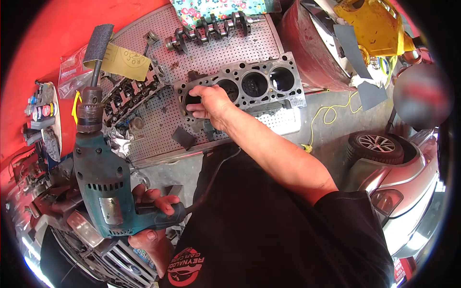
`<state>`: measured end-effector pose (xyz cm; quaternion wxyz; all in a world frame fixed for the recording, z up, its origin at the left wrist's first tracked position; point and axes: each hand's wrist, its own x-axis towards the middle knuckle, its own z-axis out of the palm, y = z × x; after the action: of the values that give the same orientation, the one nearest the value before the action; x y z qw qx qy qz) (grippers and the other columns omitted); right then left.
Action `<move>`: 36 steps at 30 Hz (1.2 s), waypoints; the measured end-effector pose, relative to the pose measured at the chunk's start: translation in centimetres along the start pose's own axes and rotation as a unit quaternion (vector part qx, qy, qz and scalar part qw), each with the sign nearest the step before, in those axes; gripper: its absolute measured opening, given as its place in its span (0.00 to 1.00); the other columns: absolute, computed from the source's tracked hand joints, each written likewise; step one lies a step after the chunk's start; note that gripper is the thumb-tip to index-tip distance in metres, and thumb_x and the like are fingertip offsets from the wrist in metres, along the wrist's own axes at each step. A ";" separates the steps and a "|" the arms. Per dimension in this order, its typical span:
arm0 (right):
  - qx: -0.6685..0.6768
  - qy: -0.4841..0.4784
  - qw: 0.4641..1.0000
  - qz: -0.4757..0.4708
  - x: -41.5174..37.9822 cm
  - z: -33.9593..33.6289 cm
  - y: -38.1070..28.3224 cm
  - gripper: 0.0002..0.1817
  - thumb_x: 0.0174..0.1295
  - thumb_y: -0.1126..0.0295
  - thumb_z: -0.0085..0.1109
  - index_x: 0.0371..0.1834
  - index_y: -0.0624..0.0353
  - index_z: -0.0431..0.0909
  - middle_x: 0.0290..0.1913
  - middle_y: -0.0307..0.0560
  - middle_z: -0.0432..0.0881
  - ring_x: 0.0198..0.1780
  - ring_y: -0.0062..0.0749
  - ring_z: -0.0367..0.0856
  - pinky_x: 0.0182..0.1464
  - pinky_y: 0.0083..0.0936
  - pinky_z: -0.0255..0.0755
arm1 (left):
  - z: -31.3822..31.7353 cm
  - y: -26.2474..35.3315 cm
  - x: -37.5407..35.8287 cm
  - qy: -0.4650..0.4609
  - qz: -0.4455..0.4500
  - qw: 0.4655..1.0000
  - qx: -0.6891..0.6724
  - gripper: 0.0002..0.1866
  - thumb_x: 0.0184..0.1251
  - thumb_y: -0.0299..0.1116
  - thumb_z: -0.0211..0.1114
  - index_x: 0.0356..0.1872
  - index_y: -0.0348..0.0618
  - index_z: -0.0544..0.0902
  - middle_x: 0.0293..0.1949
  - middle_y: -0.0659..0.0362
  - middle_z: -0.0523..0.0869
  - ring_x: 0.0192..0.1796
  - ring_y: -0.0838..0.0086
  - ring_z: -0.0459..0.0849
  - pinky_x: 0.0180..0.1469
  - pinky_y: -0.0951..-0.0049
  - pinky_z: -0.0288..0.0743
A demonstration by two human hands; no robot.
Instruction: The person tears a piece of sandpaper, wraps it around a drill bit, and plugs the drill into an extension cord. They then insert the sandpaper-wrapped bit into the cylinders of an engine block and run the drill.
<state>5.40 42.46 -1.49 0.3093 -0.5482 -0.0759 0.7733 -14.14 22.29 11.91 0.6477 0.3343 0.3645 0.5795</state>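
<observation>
My left hand (pixel 156 204) is wrapped around the handle of a teal electric drill (pixel 108 192), held upright on the left. In its chuck (pixel 90 110) is a rod with a dark abrasive strip (pixel 99 44) at the tip. My right hand (pixel 211 103) reaches over an engine block (pixel 247 98), its thumb and fingers spread at the end cylinder bore (pixel 192 100). Some fingertips dip over the bore's edge; I see nothing held in them. Several other bores show along the block. A small dark square of sandpaper (pixel 184 138) lies nearby.
A perforated metal bench (pixel 158 103) carries a crankshaft (pixel 211 31), a cylinder head (pixel 134 96) and a yellowish sandpaper sheet (pixel 126 62). A yellow cord (pixel 324 115) lies on the floor. A loose wheel (pixel 375 146) rests by a car (pixel 408 192) on the right.
</observation>
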 end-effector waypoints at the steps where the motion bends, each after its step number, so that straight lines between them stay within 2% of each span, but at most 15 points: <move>1: 0.002 0.010 1.000 0.006 -0.4 0.2 -0.4 0.23 0.65 0.65 0.63 0.59 0.62 0.71 0.58 0.49 0.79 0.46 0.38 0.88 0.39 0.30 0.82 | -0.1 0.0 0.2 -0.004 -0.001 1.000 0.001 0.52 0.49 0.36 0.70 0.77 0.26 0.57 0.68 0.37 0.76 0.49 0.51 0.88 0.61 0.35 0.76; 7: 0.054 0.010 0.998 -0.013 -0.6 0.3 -0.8 0.21 0.68 0.66 0.59 0.59 0.66 0.75 0.58 0.52 0.79 0.46 0.42 0.87 0.43 0.34 0.84 | -0.4 0.3 1.9 -0.018 -0.017 1.000 0.002 0.50 0.51 0.36 0.70 0.76 0.26 0.58 0.68 0.38 0.76 0.51 0.52 0.87 0.62 0.35 0.74; 13: 0.026 0.006 1.000 0.000 0.9 -0.1 -0.6 0.20 0.67 0.66 0.59 0.58 0.66 0.76 0.61 0.52 0.77 0.47 0.42 0.87 0.44 0.36 0.85 | -0.7 0.3 3.0 -0.033 -0.036 0.999 -0.003 0.50 0.53 0.35 0.68 0.77 0.26 0.56 0.69 0.38 0.75 0.54 0.52 0.87 0.63 0.35 0.74; 16: 0.027 0.023 0.999 -0.002 0.0 0.7 -0.5 0.28 0.61 0.69 0.63 0.60 0.67 0.62 0.53 0.55 0.79 0.43 0.40 0.84 0.37 0.36 0.85 | -1.2 0.3 3.1 -0.047 -0.045 0.998 -0.003 0.50 0.54 0.35 0.68 0.77 0.25 0.54 0.69 0.38 0.75 0.55 0.52 0.86 0.64 0.35 0.75; 19: 0.001 0.042 0.999 -0.007 -0.7 1.4 -0.5 0.29 0.60 0.69 0.65 0.60 0.66 0.62 0.52 0.55 0.79 0.42 0.40 0.84 0.36 0.36 0.84 | -1.1 0.5 3.4 -0.048 -0.054 0.997 -0.005 0.50 0.54 0.35 0.68 0.77 0.25 0.54 0.69 0.38 0.74 0.55 0.52 0.86 0.64 0.36 0.75; 22: 0.016 0.006 1.000 -0.011 -0.8 0.6 -0.4 0.34 0.60 0.68 0.65 0.65 0.68 0.58 0.54 0.57 0.78 0.43 0.41 0.84 0.37 0.37 0.84 | -1.0 1.3 3.8 -0.045 -0.074 0.996 0.007 0.50 0.55 0.35 0.68 0.77 0.25 0.54 0.69 0.37 0.75 0.54 0.52 0.87 0.64 0.38 0.76; 25: -0.009 -0.013 1.000 -0.019 -2.1 0.1 -0.1 0.37 0.60 0.67 0.65 0.69 0.73 0.59 0.61 0.59 0.76 0.46 0.38 0.85 0.38 0.36 0.85 | -1.4 2.7 3.9 -0.045 -0.104 0.993 0.015 0.50 0.54 0.33 0.69 0.76 0.24 0.54 0.67 0.35 0.75 0.54 0.51 0.87 0.63 0.40 0.77; 26: -0.078 -0.016 0.997 -0.021 -2.5 -0.4 0.1 0.36 0.61 0.65 0.65 0.69 0.72 0.62 0.65 0.60 0.73 0.47 0.40 0.85 0.42 0.38 0.85 | -1.4 3.2 4.0 -0.048 -0.110 0.993 0.019 0.50 0.53 0.32 0.69 0.76 0.24 0.54 0.67 0.34 0.75 0.53 0.51 0.88 0.63 0.41 0.77; 29: -0.326 -0.024 0.942 -0.075 -3.2 -2.6 1.0 0.32 0.62 0.60 0.64 0.67 0.68 0.72 0.76 0.62 0.63 0.54 0.46 0.86 0.54 0.42 0.83 | -1.8 4.5 4.5 -0.065 -0.119 0.990 0.037 0.49 0.52 0.29 0.70 0.76 0.24 0.55 0.66 0.33 0.76 0.53 0.50 0.88 0.62 0.42 0.78; 31: -0.533 -0.026 0.828 -0.171 -3.1 -4.2 2.3 0.28 0.63 0.55 0.63 0.61 0.65 0.79 0.81 0.61 0.56 0.60 0.51 0.85 0.62 0.44 0.79 | -1.6 5.0 4.6 -0.072 -0.123 0.989 0.045 0.49 0.52 0.28 0.70 0.75 0.24 0.56 0.65 0.32 0.76 0.53 0.51 0.88 0.62 0.43 0.78; 32: -0.552 -0.016 0.816 -0.172 -3.1 -4.6 2.9 0.27 0.64 0.51 0.61 0.59 0.60 0.82 0.82 0.64 0.53 0.67 0.56 0.79 0.71 0.45 0.72 | -1.3 5.1 4.8 -0.075 -0.122 0.989 0.046 0.49 0.51 0.28 0.70 0.75 0.24 0.57 0.65 0.33 0.76 0.54 0.51 0.88 0.62 0.43 0.78; 35: -0.625 -0.027 0.773 -0.105 -5.3 -3.2 1.0 0.23 0.65 0.51 0.63 0.56 0.54 0.84 0.80 0.66 0.58 0.63 0.55 0.82 0.69 0.43 0.73 | -0.8 5.1 5.2 -0.087 -0.116 0.988 0.049 0.48 0.50 0.28 0.69 0.75 0.24 0.58 0.65 0.33 0.76 0.54 0.51 0.88 0.61 0.43 0.78; 36: -0.661 -0.034 0.742 -0.104 -5.4 -3.1 0.6 0.23 0.65 0.50 0.63 0.55 0.55 0.85 0.79 0.65 0.61 0.62 0.54 0.83 0.68 0.43 0.73 | -0.8 5.1 5.3 -0.092 -0.113 0.988 0.050 0.48 0.50 0.28 0.69 0.75 0.24 0.58 0.65 0.33 0.76 0.54 0.51 0.88 0.61 0.42 0.78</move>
<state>9.08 38.30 1.33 -0.0552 -0.5769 -0.6353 0.5105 -17.04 28.10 15.42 0.7223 0.3750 0.3668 0.4506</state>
